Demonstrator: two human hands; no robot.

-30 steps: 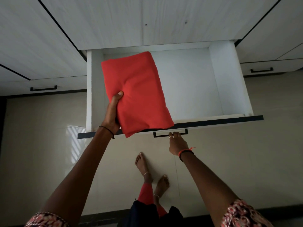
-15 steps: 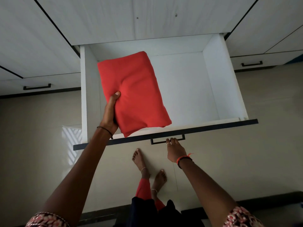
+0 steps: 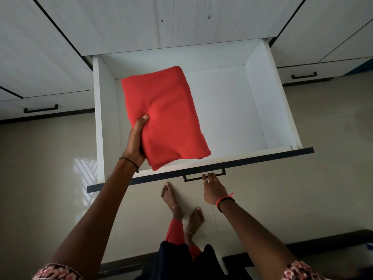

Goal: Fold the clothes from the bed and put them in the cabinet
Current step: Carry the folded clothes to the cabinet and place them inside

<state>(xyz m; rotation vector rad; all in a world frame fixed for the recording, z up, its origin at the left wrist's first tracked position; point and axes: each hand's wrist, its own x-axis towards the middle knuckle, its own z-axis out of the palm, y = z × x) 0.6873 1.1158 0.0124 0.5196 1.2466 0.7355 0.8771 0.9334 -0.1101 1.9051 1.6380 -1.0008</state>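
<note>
Over a pale tiled floor (image 3: 302,188), a white drawer (image 3: 268,102) stands open from a white, wood-grained cabinet (image 3: 181,27), its dark front edge bearing a black handle (image 3: 193,177); shut drawers with like handles flank it; bare feet (image 3: 171,197) show below; a red cloth (image 3: 167,118), folded into a thick oblong with a dent near its middle, is over the drawer's left half, and whether it touches the bottom I cannot tell; the left hand (image 3: 135,142) grips its near left edge, thumb (image 3: 142,121) pressed on top, fingers hidden beneath; the right hand (image 3: 214,190) reaches to the handle, fingertips at the bar; whether they hook round it I cannot tell.
</note>
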